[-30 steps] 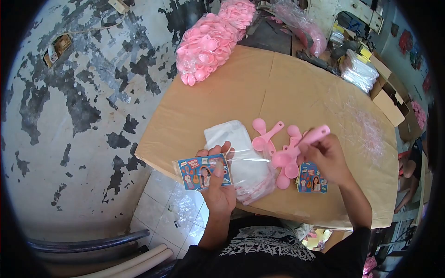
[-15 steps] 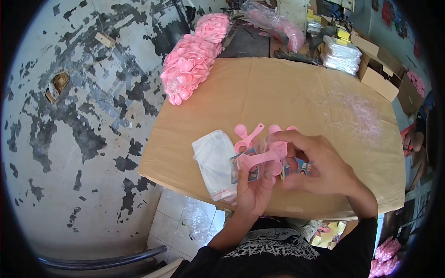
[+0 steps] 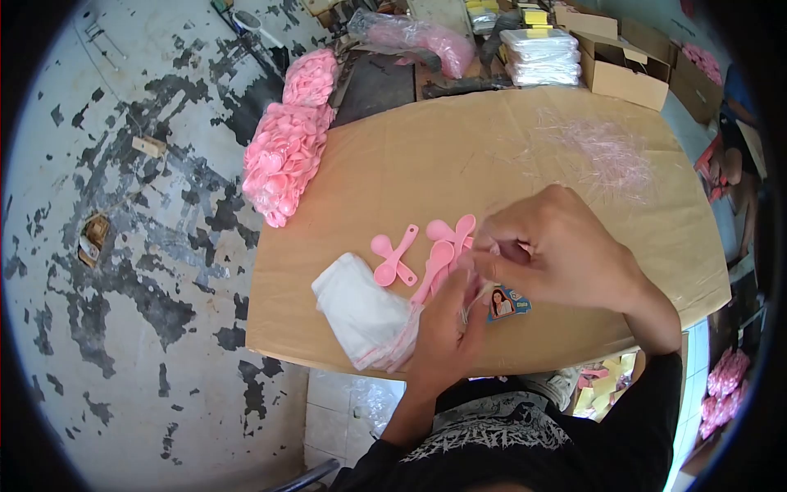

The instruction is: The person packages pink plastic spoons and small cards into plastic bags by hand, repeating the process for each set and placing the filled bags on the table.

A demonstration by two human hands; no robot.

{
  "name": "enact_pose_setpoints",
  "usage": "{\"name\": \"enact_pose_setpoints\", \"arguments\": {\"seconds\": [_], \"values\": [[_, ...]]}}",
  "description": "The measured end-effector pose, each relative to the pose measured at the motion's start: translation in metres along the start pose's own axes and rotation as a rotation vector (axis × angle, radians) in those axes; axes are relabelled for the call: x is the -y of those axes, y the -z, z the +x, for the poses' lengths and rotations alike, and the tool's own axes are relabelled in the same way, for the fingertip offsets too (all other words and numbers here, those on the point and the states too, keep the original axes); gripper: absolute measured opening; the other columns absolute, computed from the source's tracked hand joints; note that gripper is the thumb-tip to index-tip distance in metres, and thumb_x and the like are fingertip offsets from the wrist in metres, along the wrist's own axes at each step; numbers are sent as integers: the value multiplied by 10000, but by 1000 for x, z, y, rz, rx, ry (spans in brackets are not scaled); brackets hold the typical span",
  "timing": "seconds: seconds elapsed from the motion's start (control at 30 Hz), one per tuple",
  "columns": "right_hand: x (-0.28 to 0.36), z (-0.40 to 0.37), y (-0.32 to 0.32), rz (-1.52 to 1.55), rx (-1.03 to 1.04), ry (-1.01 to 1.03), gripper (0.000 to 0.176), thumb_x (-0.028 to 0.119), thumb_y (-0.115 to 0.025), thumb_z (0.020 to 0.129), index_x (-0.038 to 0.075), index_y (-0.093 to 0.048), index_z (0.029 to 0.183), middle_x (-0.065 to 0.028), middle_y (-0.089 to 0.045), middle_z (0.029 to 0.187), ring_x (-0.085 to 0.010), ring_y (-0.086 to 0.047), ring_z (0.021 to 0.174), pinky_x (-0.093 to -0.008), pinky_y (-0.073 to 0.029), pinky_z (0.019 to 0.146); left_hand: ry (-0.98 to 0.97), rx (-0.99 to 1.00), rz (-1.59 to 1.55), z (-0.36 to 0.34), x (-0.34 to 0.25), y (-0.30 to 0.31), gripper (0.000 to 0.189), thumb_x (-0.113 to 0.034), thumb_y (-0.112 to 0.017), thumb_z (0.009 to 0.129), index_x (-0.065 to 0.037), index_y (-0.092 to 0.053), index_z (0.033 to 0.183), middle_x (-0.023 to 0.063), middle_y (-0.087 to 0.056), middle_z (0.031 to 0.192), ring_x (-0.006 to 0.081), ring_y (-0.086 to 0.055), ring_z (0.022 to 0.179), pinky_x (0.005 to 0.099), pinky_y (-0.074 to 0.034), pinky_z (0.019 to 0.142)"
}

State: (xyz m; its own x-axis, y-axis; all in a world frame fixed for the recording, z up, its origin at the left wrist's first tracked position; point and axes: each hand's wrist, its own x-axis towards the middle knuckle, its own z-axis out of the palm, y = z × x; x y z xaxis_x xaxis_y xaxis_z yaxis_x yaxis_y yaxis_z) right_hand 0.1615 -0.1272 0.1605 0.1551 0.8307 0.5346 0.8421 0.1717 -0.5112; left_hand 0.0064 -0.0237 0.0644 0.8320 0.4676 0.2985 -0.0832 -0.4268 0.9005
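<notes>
My left hand, near the table's front edge, is closed around a clear plastic bag, mostly hidden by the fingers. Thumb and fingers of my right hand pinch together at the bag's upper end. Just beyond the hands are pink measuring spoons, partly overlapped by my left fingers. Two more pink spoons lie crossed to the left. Printed cards with a portrait rest under my right hand. A stack of white, see-through bags lies left of my left hand.
Large bags of pink spoons stand at the table's left edge. Loose clear strips are scattered at the right of the brown-covered table. Behind are stacked plastic packs and open cardboard boxes. A person sits at far right.
The view has shifted. The bag with spoon and card, displayed between my hands before, is now mostly covered by my fingers. My right hand has turned and come closer to the left.
</notes>
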Motion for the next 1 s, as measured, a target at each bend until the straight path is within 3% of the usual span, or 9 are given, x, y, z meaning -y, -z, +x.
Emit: {"name": "enact_pose_setpoints", "arguments": {"seconds": [0.07, 0.17, 0.23, 0.37, 0.47, 0.57, 0.6, 0.83, 1.0], "values": [[-13, 4, -3, 49, -103, -3, 177, 184, -647, 881, 10, -672, 906, -120, -635, 652, -262, -636, 583, -354, -494, 565, 175, 97, -268, -6, 20, -6, 416, -114, -501, 997, 67, -409, 1360, 157, -650, 1148, 268, -652, 1044, 307, -513, 859], [-24, 7, 5, 257, -151, -128, 205, 158, -631, 890, -2, -653, 1017, -154, -680, 759, -264, -668, 662, -346, -520, 634, 269, 255, -763, -8, 18, -4, 397, -130, -461, 1019, 55, -396, 1364, 152, -604, 1246, 259, -621, 1120, 317, -502, 906], [-26, 1, 18, 430, 163, -267, 225, 132, -622, 894, -7, -634, 1071, -173, -698, 838, -262, -682, 718, -341, -529, 675, 254, 289, -765, -11, 17, -5, 388, -124, -427, 1029, 36, -375, 1378, 152, -563, 1309, 248, -607, 1143, 321, -491, 937], [-40, -1, 5, 378, 213, -208, 180, 68, -658, 876, 29, -648, 1051, -114, -708, 897, -197, -687, 707, -285, -534, 647, 153, 172, -552, -7, 18, -6, 392, -137, -413, 1028, 38, -382, 1377, 195, -537, 1334, 254, -605, 1142, 334, -514, 918], [-44, -3, 1, 217, 209, -141, 176, 93, -687, 848, 42, -668, 1016, -93, -700, 895, -230, -673, 747, -329, -535, 684, 236, 106, -436, 13, 6, -3, 403, -161, -409, 1033, 16, -383, 1395, 186, -547, 1316, 228, -613, 1126, 276, -538, 790], [-47, -1, -2, -132, 56, 63, 171, 131, -703, 821, 59, -689, 975, -74, -673, 859, -256, -637, 808, -368, -523, 739, 197, 31, -385, 21, 24, -5, 412, -181, -397, 1046, -15, -378, 1422, 118, -573, 1270, 60, -610, 827, 154, -379, 487], [-46, 0, -1, -206, -6, 155, 175, 147, -700, 815, 65, -695, 969, -74, -658, 838, -262, -621, 818, -374, -516, 754, 145, -5, -443, 23, 23, -10, 410, -176, -396, 1045, -13, -384, 1421, 108, -576, 1264, 32, -575, 767, 156, -345, 471], [-50, -5, -18, -264, 37, 236, 148, 201, -693, 786, 63, -704, 837, -58, -633, 831, -244, -588, 864, -357, -507, 791, 256, -12, -427, 18, -16, -12, 402, -85, -411, 1017, 15, -419, 1407, 31, -589, 1082, 20, -470, 749, 184, -391, 629], [-56, -7, -17, -290, 196, 226, 129, 165, -673, 781, 42, -678, 821, -85, -626, 826, -257, -590, 861, -361, -511, 786, 184, 204, -4, 19, -1, 2, 392, -104, -403, 1015, 32, -417, 1382, 144, -600, 912, 148, -554, 731, 300, -450, 679]]}}
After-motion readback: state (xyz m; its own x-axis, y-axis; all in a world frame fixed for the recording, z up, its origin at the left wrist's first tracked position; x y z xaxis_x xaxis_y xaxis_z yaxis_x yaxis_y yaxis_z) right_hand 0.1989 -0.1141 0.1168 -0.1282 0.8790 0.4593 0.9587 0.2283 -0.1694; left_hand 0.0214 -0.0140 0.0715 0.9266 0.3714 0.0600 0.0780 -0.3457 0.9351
